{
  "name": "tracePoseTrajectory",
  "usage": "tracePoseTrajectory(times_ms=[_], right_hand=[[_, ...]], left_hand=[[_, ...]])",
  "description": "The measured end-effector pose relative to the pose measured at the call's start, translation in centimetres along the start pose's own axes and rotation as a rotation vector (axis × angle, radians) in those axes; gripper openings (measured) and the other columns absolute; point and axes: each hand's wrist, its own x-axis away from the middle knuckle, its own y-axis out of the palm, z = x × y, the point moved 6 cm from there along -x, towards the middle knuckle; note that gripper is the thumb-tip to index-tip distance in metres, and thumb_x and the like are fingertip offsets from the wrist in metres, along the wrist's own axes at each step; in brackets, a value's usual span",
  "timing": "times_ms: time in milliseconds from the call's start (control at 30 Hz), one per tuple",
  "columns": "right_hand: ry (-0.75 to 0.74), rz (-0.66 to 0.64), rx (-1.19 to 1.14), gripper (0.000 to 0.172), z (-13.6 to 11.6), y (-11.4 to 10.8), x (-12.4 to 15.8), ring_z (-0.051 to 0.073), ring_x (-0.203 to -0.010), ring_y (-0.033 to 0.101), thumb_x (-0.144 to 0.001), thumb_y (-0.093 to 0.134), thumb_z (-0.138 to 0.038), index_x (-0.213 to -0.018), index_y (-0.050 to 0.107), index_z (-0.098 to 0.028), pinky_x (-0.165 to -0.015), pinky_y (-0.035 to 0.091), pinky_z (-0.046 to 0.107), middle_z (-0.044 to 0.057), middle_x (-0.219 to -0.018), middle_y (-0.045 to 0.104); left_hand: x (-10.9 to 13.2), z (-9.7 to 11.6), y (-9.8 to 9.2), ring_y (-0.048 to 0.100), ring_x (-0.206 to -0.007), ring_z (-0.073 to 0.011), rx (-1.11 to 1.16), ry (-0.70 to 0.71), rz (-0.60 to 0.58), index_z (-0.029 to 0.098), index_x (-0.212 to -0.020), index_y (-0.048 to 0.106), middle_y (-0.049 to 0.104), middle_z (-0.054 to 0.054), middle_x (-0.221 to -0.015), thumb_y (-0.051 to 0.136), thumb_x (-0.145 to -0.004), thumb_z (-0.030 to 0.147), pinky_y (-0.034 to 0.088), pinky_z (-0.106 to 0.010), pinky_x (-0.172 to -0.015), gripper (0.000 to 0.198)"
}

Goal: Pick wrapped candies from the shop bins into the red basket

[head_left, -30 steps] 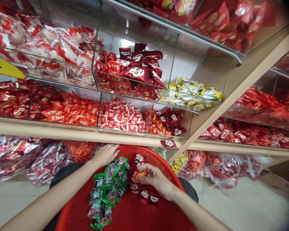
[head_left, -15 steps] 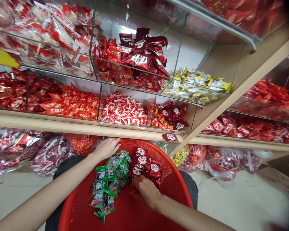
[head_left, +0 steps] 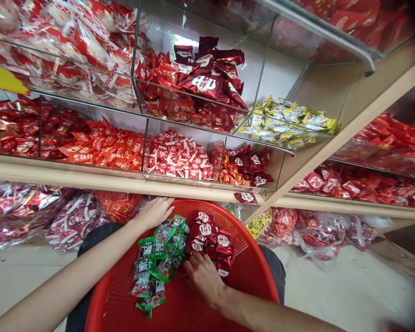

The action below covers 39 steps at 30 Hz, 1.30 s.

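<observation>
My left hand (head_left: 154,213) lies over the far rim of a red mesh plastic basket (head_left: 252,244), with its fingers curled on the edge. Inside the basket is a heap of green-and-silver wrapped packets (head_left: 152,267). A heap of maroon foil packets (head_left: 207,240) lies right beside it. My right hand (head_left: 204,278) is down in the basket, its fingers against the lower edge of the maroon heap and close to the green packets. No packet is visibly held in it.
Glass-divided shelves (head_left: 180,157) rise ahead, filled with red, maroon and yellow wrapped sweets. One maroon packet (head_left: 245,198) sits on the wooden shelf edge. Plastic bags of sweets (head_left: 76,221) stand on both sides of the basket, on a pale floor (head_left: 346,286).
The small red packet pinched in my right hand is gone, and that hand has moved lower against the heaps. The maroon packets now lie in a tighter heap beside the green ones.
</observation>
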Motion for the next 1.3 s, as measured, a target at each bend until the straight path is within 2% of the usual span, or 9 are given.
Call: tracePoseTrajectory(times_ms=[300,400,500,600,700,833,933,1033,1300], right_hand=[[-0.064,0.029,0.036,0.009,-1.0,1.3,-0.3,0.021,-0.079,0.054,-0.081,0.053,-0.026,-0.086,0.052,-0.018,-0.07,0.042,0.036,0.005,-0.081,0.059],[-0.075,0.071,0.024,0.022,-0.9,-0.6,-0.3,0.022,-0.079,0.053,-0.077,0.058,-0.037,-0.084,0.052,-0.018,-0.071,0.042,0.036,0.005,-0.082,0.058],[-0.054,0.173,-0.015,0.024,0.2,-5.2,-0.4,0.021,-0.079,0.052,-0.076,0.057,-0.042,-0.082,0.05,-0.019,-0.071,0.04,0.034,0.004,-0.081,0.057],[0.008,0.296,-0.045,0.012,3.0,-11.3,-0.8,0.019,-0.077,0.051,-0.085,0.046,-0.03,-0.08,0.049,-0.02,-0.07,0.037,0.031,0.004,-0.079,0.057],[0.12,0.422,-0.068,0.019,7.4,-17.0,-1.2,0.018,-0.073,0.049,-0.089,0.037,-0.027,-0.078,0.049,-0.019,-0.067,0.035,0.029,0.006,-0.076,0.055],[0.323,0.595,-0.094,0.014,14.2,-21.9,-1.2,0.017,-0.073,0.05,-0.086,0.04,-0.029,-0.08,0.048,-0.02,-0.066,0.035,0.027,0.004,-0.077,0.056],[0.54,0.593,-0.155,0.014,19.2,-23.1,-1.7,0.015,-0.066,0.051,-0.082,0.045,-0.033,-0.077,0.049,-0.02,-0.059,0.033,0.025,0.002,-0.074,0.058],[0.657,0.529,-0.249,0.019,22.4,-23.2,-3.1,0.013,-0.061,0.051,-0.078,0.05,-0.037,-0.069,0.049,-0.02,-0.055,0.032,0.023,0.0,-0.066,0.058],[0.68,0.324,-0.443,0.036,23.8,-22.1,-6.7,0.013,-0.054,0.048,-0.062,0.065,-0.051,-0.057,0.051,-0.018,-0.049,0.033,0.024,0.001,-0.054,0.054]], left_hand=[[0.0,-0.3,0.4,0.057,-0.1,-0.0235,0.001,0.022,0.039,0.017,-0.12,0.047,0.061,-0.012,-0.109,0.03,-0.089,0.029,0.044,-0.035,-0.084,0.037],[0.0,-0.5,0.6,0.056,-0.102,-0.0232,0.009,0.033,0.059,0.017,-0.12,0.047,0.06,-0.012,-0.111,0.03,-0.089,0.03,0.043,-0.035,-0.086,0.037],[-0.1,-0.7,0.9,0.055,-0.105,-0.0219,0.02,0.025,0.062,0.019,-0.12,0.047,0.059,-0.01,-0.113,0.03,-0.089,0.03,0.042,-0.034,-0.089,0.037],[-0.1,-0.9,1.0,0.055,-0.105,-0.0219,0.025,0.017,0.058,0.019,-0.121,0.046,0.059,-0.01,-0.114,0.029,-0.089,0.032,0.042,-0.034,-0.088,0.038],[-0.1,-1.0,1.2,0.057,-0.1,-0.0228,0.015,0.006,0.037,0.018,-0.12,0.048,0.061,-0.011,-0.107,0.029,-0.089,0.032,0.044,-0.035,-0.085,0.039],[-0.1,-1.1,1.3,0.058,-0.099,-0.023,0.038,0.009,0.051,0.018,-0.118,0.05,0.062,-0.011,-0.104,0.029,-0.089,0.032,0.043,-0.036,-0.085,0.038],[-0.1,-1.2,1.2,0.057,-0.1,-0.0225,0.078,0.007,0.072,0.02,-0.119,0.048,0.062,-0.01,-0.107,0.031,-0.089,0.032,0.043,-0.035,-0.085,0.038],[-0.1,-1.2,1.1,0.057,-0.099,-0.0214,0.097,-0.004,0.073,0.021,-0.121,0.047,0.062,-0.009,-0.108,0.032,-0.088,0.031,0.043,-0.034,-0.085,0.037],[-0.1,-1.1,1.1,0.058,-0.099,-0.0237,0.051,0.01,0.053,0.018,-0.119,0.049,0.061,-0.012,-0.108,0.029,-0.089,0.03,0.044,-0.037,-0.084,0.038]])
